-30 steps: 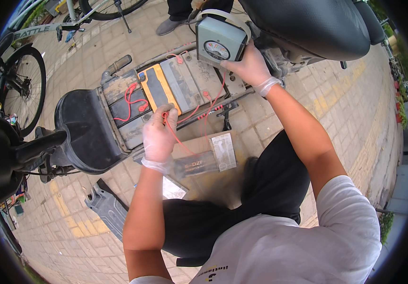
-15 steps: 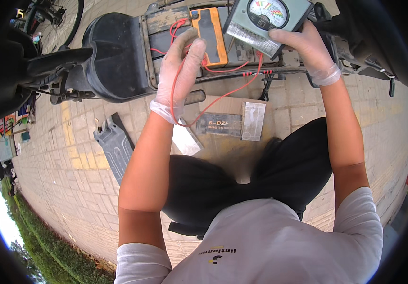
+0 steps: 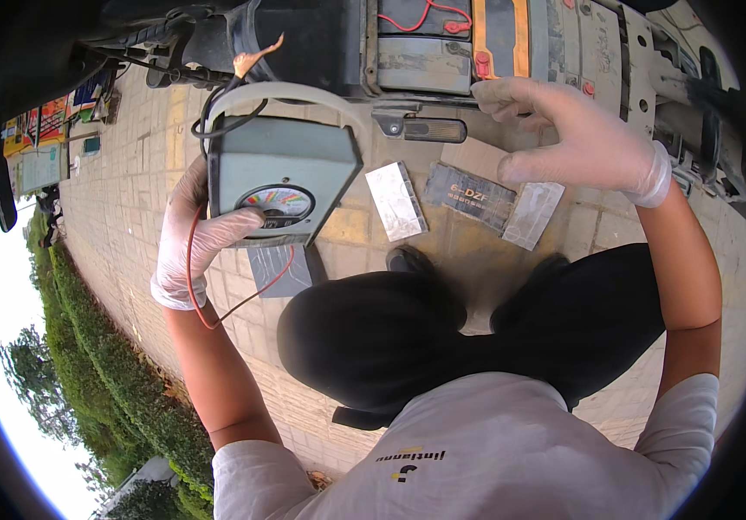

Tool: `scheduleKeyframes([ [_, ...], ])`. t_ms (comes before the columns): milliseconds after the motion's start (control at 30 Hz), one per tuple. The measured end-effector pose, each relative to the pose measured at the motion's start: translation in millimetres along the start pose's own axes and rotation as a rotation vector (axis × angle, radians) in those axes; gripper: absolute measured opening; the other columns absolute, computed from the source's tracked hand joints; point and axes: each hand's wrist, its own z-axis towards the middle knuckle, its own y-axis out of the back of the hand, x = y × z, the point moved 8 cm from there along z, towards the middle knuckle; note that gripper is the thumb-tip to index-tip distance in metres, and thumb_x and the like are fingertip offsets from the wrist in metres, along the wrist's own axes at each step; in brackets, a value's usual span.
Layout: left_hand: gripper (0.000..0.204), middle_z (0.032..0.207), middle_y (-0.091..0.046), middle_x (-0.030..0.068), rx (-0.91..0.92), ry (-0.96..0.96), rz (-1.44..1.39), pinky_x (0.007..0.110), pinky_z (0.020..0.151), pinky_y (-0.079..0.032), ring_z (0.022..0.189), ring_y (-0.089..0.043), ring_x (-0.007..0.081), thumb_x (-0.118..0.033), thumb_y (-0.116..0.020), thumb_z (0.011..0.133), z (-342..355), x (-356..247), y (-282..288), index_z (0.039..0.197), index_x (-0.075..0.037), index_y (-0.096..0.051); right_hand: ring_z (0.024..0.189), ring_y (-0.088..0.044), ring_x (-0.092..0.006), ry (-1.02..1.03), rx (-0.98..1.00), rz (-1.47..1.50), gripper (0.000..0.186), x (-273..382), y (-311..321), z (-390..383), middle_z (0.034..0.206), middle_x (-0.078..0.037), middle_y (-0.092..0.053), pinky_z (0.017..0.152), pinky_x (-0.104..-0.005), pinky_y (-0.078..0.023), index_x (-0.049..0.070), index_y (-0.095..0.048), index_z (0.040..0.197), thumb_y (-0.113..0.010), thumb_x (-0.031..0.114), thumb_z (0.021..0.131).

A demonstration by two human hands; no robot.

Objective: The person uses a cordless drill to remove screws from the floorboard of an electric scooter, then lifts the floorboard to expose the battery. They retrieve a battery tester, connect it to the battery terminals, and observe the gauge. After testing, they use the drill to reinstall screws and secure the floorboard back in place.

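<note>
A grey battery tester (image 3: 282, 156) with a dial gauge and a pale carrying handle is held up at the left. My left hand (image 3: 195, 234), in a thin clear glove, grips its side, the thumb by the dial. Over that wrist loops a thin red wire (image 3: 217, 322). A black cable (image 3: 208, 121) ending in a copper-coloured clip (image 3: 260, 55) rises beside the tester. My gloved right hand (image 3: 572, 139) is open with thumb and fingers apart, just below an orange-edged multimeter (image 3: 500, 43) lying on the batteries (image 3: 423, 65). I see nothing in it.
The batteries with red terminals sit in the frame of a black two-wheeler along the top. On the paving below lie flattened cardboard (image 3: 473, 195), a silver-white box (image 3: 395, 201) and a dark grey panel (image 3: 278, 270) partly behind the tester. A hedge (image 3: 113, 347) runs at left.
The tester has passed from my right hand to my left and now hangs at the left. My right hand has let go of it and is open by the multimeter. The view has shifted.
</note>
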Motion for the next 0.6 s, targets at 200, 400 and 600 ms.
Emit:
scheduleKeyframes([
  [200, 0.055, 0.11, -0.07, 0.0126, -0.332, 0.341, -0.109, 0.031, 0.087, -0.055, 0.095, -0.068, 0.0181, -0.015, -0.082, 0.085, -51.3, 234.8, 61.5, 0.128, 0.009, -0.057, 0.126, -0.058, -0.0272, -0.11, 0.195, -0.086, 0.071, -22.6, -14.2, -14.1, 0.135, -0.017, -0.06, 0.108, -0.0379, -0.045, -0.001, -0.054, 0.139, -0.08, 0.027, 0.079],
  [400, 0.053, 0.107, -0.072, 0.0123, -0.743, 0.483, -0.407, 0.034, 0.08, -0.057, 0.089, -0.069, 0.0224, -0.026, -0.085, 0.084, -88.2, 457.9, 71.3, 0.12, 0.007, -0.065, 0.125, -0.057, -0.0291, -0.147, 0.139, -0.116, 0.071, -31.6, 3.8, -44.5, 0.133, -0.017, -0.061, 0.109, -0.0403, -0.043, 0.0, -0.055, 0.138, -0.079, 0.033, 0.081],
  [600, 0.064, 0.116, -0.07, 0.0096, -0.694, 0.559, -0.811, 0.044, 0.073, -0.053, 0.097, -0.067, 0.0253, -0.042, -0.081, 0.084, -64.7, 560.3, 80.0, 0.131, -0.004, -0.061, 0.127, -0.056, -0.0266, -0.406, -0.127, -0.045, 0.068, -81.4, 69.2, -141.1, 0.132, -0.016, -0.061, 0.109, -0.0405, -0.042, 0.0, -0.055, 0.139, -0.075, 0.041, 0.089],
])
